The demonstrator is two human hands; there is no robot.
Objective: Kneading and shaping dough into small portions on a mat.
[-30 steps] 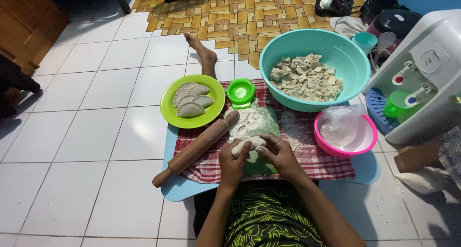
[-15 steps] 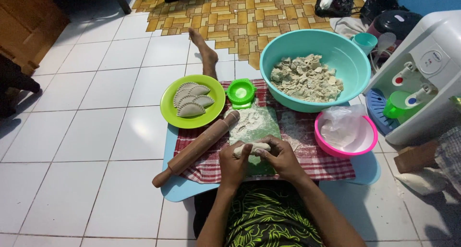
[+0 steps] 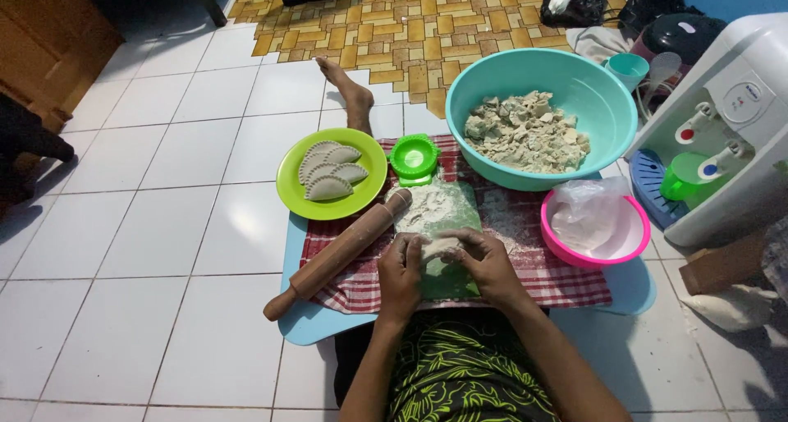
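A pale lump of dough (image 3: 439, 246) is pinched between my left hand (image 3: 401, 272) and my right hand (image 3: 486, 262), just above a floured green mat (image 3: 435, 208). The mat lies on a red checked cloth (image 3: 525, 266) over a blue board (image 3: 316, 325). A wooden rolling pin (image 3: 336, 253) lies diagonally to the left of my left hand. Beyond it a green plate (image 3: 332, 174) carries several folded half-moon pastries. A small green pastry press (image 3: 414, 158) stands next to the plate.
A big teal bowl (image 3: 542, 114) of crumbly filling sits at the back right. A pink bowl (image 3: 593, 225) with a plastic bag is on the right. A white water dispenser (image 3: 726, 126) stands further right. My bare foot (image 3: 349, 89) rests on the white tiles.
Both hands have kept working the dough lump in the same spot; the fingers shifted slightly. Nothing else moved.
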